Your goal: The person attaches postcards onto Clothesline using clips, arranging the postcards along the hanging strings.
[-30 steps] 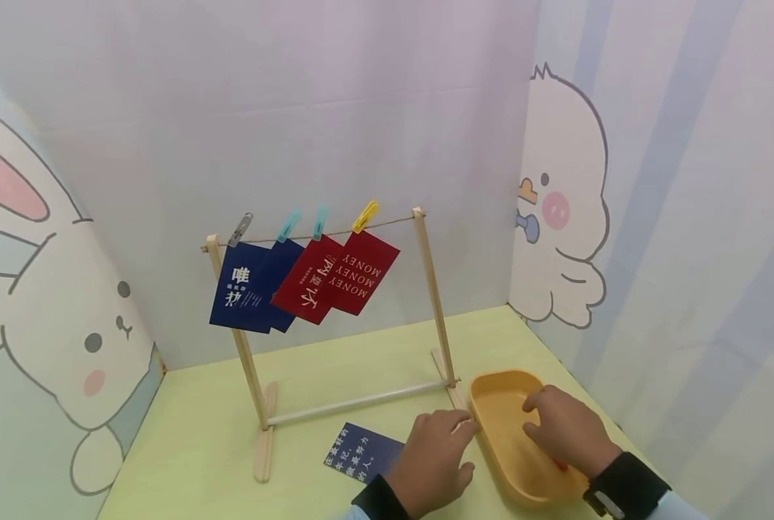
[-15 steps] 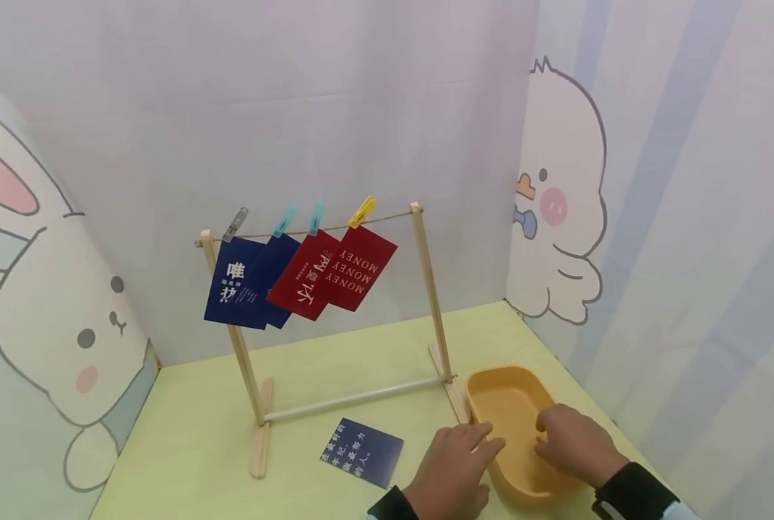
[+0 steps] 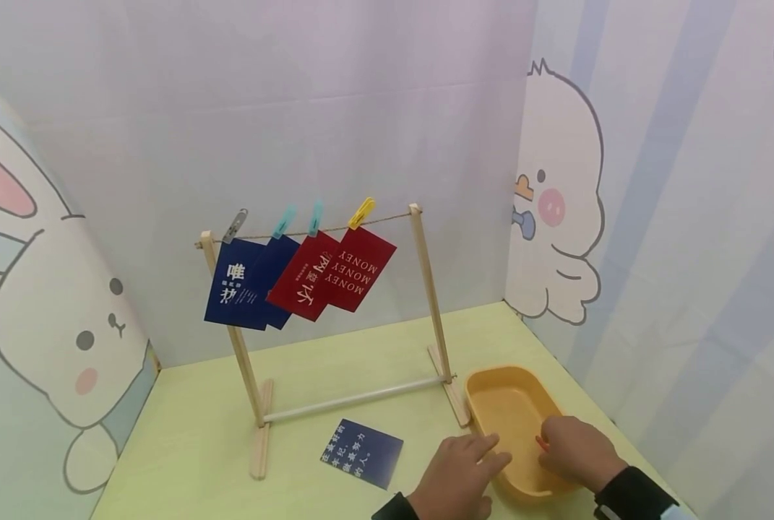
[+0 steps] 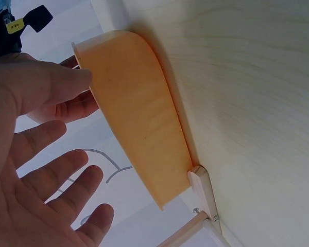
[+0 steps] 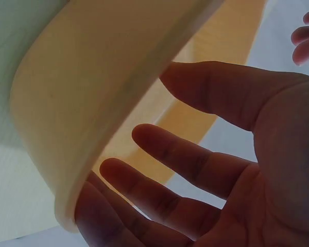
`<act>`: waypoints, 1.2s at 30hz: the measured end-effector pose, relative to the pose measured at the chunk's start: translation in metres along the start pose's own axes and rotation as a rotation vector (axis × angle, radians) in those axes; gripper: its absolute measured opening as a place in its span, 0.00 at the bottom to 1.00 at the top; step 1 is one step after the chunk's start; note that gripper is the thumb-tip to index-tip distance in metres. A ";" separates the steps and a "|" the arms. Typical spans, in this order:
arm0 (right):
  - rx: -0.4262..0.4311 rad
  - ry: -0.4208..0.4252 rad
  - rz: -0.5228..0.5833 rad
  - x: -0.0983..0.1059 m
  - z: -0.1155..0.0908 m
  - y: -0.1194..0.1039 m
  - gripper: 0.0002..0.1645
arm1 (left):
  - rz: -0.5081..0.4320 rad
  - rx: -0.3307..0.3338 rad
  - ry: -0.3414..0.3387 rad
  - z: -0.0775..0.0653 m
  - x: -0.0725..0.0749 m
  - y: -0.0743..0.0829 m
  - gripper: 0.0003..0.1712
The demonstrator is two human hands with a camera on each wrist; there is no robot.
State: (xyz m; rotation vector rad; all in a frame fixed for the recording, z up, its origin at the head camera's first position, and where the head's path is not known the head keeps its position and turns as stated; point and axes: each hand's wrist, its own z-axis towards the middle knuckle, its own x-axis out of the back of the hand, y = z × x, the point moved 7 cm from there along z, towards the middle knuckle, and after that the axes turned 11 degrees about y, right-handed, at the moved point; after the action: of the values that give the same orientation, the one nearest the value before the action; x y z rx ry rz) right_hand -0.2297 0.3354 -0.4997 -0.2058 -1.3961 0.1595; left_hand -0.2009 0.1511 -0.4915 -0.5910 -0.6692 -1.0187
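Note:
In the head view my right hand [image 3: 578, 453] is over the right side of a yellow tray [image 3: 504, 393], pinching a small red clothespin [image 3: 541, 443] that is mostly hidden by the fingers. My left hand [image 3: 457, 478] stays at the tray's left rim, its fingers loosely spread and holding nothing; whether it touches the rim I cannot tell. The left wrist view has these fingers [image 4: 67, 180] apart beside the tray's wall [image 4: 139, 113]. A dark blue printed card [image 3: 363, 453] lies on the table left of the hands.
Behind the card stands a wooden rack [image 3: 433, 303] with a string across its top. Two blue cards [image 3: 233, 289] and two red cards [image 3: 360, 269] hang there from grey, light blue and yellow clothespins [image 3: 362, 213]. Printed curtains [image 3: 334, 130] close off the pale yellow table [image 3: 178, 426].
Both hands have shifted slightly right and down in the head view. The red clothespin, earlier seen under the right hand inside the tray, now shows at its fingertips.

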 end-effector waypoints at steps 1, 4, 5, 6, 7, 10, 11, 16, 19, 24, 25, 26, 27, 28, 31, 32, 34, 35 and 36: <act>0.001 0.001 0.004 -0.001 0.000 0.000 0.13 | 0.005 -0.003 -0.009 0.000 -0.002 0.000 0.40; 0.003 0.005 0.025 -0.004 0.001 0.001 0.13 | 0.020 -0.008 -0.042 -0.001 -0.007 0.000 0.40; 0.008 0.008 0.032 -0.005 0.001 0.001 0.14 | 0.026 -0.010 -0.052 -0.002 -0.008 0.001 0.40; 0.008 0.008 0.036 -0.006 0.001 0.001 0.14 | 0.029 -0.011 -0.058 -0.002 -0.009 0.001 0.40; 0.013 0.008 0.041 -0.008 0.001 0.000 0.14 | 0.030 -0.012 -0.064 -0.003 -0.011 0.001 0.40; 0.033 0.016 0.047 -0.012 0.001 -0.002 0.15 | 0.025 -0.010 -0.072 -0.007 -0.015 0.000 0.40; 0.048 0.024 0.047 -0.013 0.001 -0.003 0.15 | 0.020 -0.009 -0.074 -0.008 -0.016 0.000 0.40; 0.080 0.030 0.046 -0.020 0.002 -0.004 0.14 | 0.008 -0.012 -0.074 -0.011 -0.023 -0.001 0.40; 0.064 0.008 0.042 -0.025 0.003 -0.003 0.14 | 0.009 -0.014 -0.078 -0.013 -0.025 -0.001 0.40; 0.054 -0.009 0.029 -0.028 0.004 -0.008 0.13 | -0.014 -0.002 -0.092 -0.015 -0.029 -0.001 0.39; 0.059 -0.008 0.027 -0.027 0.004 -0.009 0.13 | -0.018 0.002 -0.094 -0.015 -0.030 -0.001 0.38; 0.061 -0.009 0.029 -0.027 0.004 -0.011 0.13 | -0.021 0.005 -0.099 -0.015 -0.030 -0.001 0.38; 0.063 -0.007 0.028 -0.027 0.004 -0.012 0.13 | -0.024 0.011 -0.105 -0.016 -0.031 -0.001 0.37; 0.065 -0.002 0.033 -0.027 0.005 -0.013 0.12 | -0.027 0.016 -0.114 -0.016 -0.031 -0.001 0.37; 0.061 0.019 0.038 -0.028 0.007 -0.013 0.09 | -0.029 0.033 -0.147 -0.017 -0.033 0.000 0.37; 0.060 0.031 0.033 -0.029 0.008 -0.012 0.07 | -0.030 0.037 -0.156 -0.017 -0.033 0.000 0.36; 0.065 0.053 0.019 -0.029 0.010 -0.010 0.05 | -0.033 0.041 -0.167 -0.016 -0.033 0.000 0.36; 0.069 0.061 0.011 -0.029 0.011 -0.008 0.05 | -0.029 0.039 -0.164 -0.016 -0.032 0.000 0.36; 0.073 0.067 0.005 -0.029 0.012 -0.008 0.05 | -0.024 0.034 -0.155 -0.015 -0.032 0.000 0.36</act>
State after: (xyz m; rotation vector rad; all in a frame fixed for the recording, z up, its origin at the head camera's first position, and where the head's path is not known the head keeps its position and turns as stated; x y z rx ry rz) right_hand -0.2466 0.3217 -0.5238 -0.1530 -1.3207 0.2059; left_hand -0.2086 0.1581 -0.5253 -0.6381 -0.8301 -0.9883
